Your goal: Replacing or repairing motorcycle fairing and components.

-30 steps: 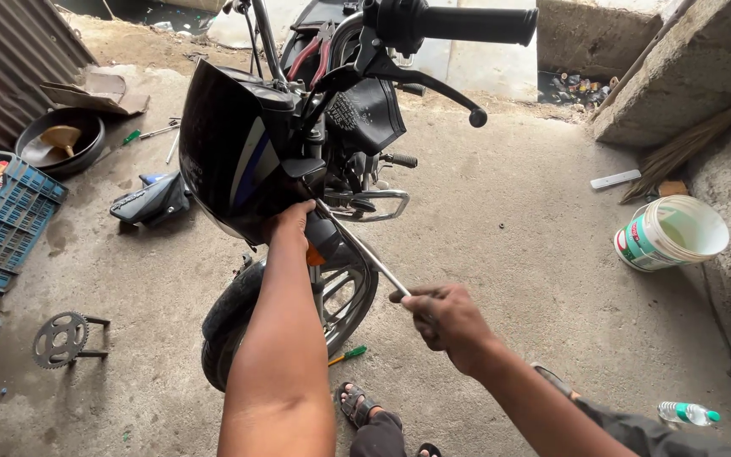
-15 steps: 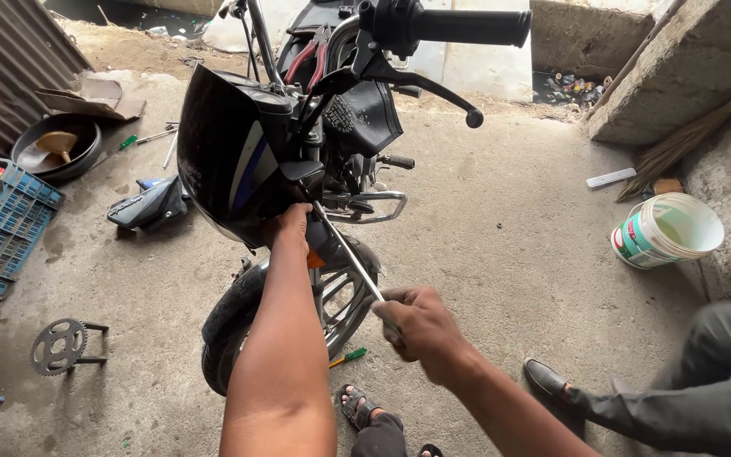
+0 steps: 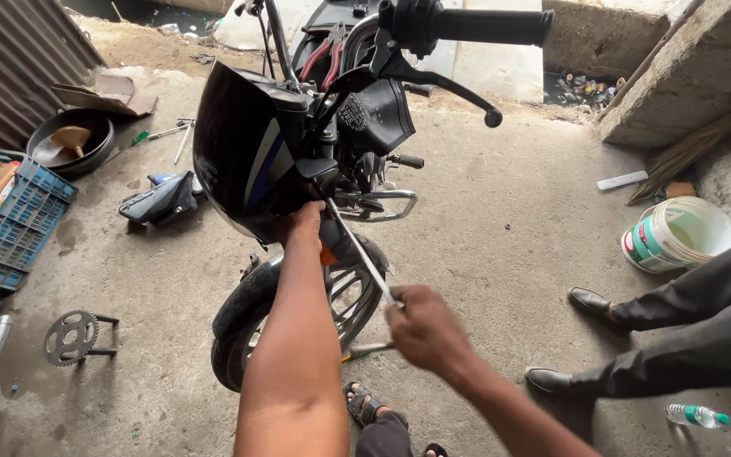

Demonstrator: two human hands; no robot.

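Observation:
A black motorcycle (image 3: 357, 110) stands in front of me, its headlight cowl (image 3: 243, 148) tilted toward the left. My left hand (image 3: 302, 222) reaches up under the cowl and presses against its lower edge. My right hand (image 3: 425, 326) is shut on the handle of a long thin metal tool (image 3: 361, 250). The tool's shaft slants up and left, and its tip sits under the cowl beside my left hand. The front wheel (image 3: 306, 309) is below my arms.
A blue crate (image 3: 14, 228) with bottles, a black pan (image 3: 69, 140), a black panel (image 3: 158, 199) and a sprocket (image 3: 74, 337) lie left. A white bucket (image 3: 678, 233) and broom are right. Another person's legs and shoes (image 3: 594, 303) stand close at right; a plastic bottle (image 3: 700, 415) lies nearby.
My right hand with the tool has shifted left and slightly down, nearer the wheel. The other person's legs have stepped further into view from the right. My left hand stays under the cowl.

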